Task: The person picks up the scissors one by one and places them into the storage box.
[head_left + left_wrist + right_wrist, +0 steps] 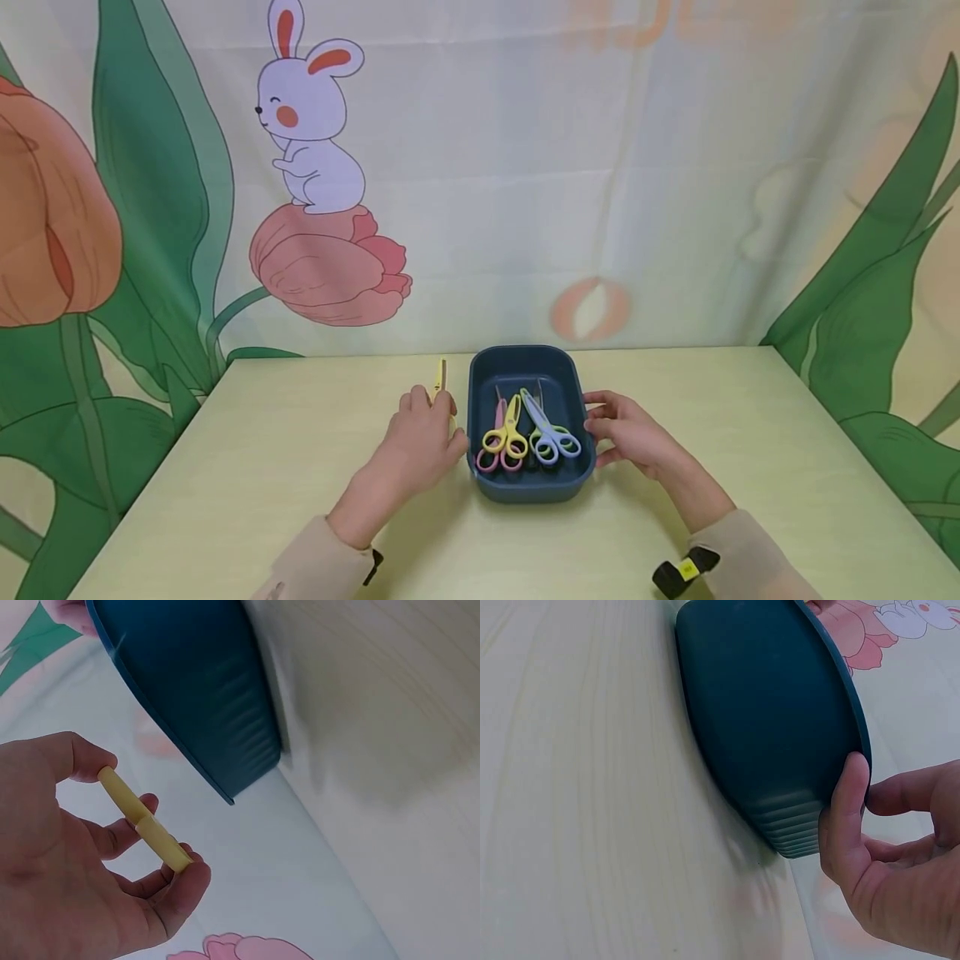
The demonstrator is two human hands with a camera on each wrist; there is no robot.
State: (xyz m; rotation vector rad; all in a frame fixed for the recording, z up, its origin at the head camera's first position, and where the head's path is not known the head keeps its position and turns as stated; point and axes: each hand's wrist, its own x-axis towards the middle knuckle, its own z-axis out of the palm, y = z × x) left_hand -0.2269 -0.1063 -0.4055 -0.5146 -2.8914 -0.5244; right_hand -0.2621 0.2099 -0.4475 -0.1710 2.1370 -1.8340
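My left hand [423, 442] is just left of a dark blue plastic bin [525, 493]. It grips a pair of yellow scissors [440, 377] by the handles, blades pointing away toward the back. In the left wrist view the yellow handles [163, 844] lie between the thumb and fingertips. At the bin's right side, my right hand [630, 433] holds the wall near the rim, with fingertips against it. Inside the bin lie several scissors: a yellow pair [513, 421], a pink pair [489, 461], a light blue pair [551, 433] and a green-handled pair partly hidden beneath.
The bin stands on a pale wood-grain table [300, 433] near its back edge. Behind hangs a cloth backdrop [480, 167] printed with a rabbit, tulips and leaves. A black strap device [684, 572] sits on the right sleeve.
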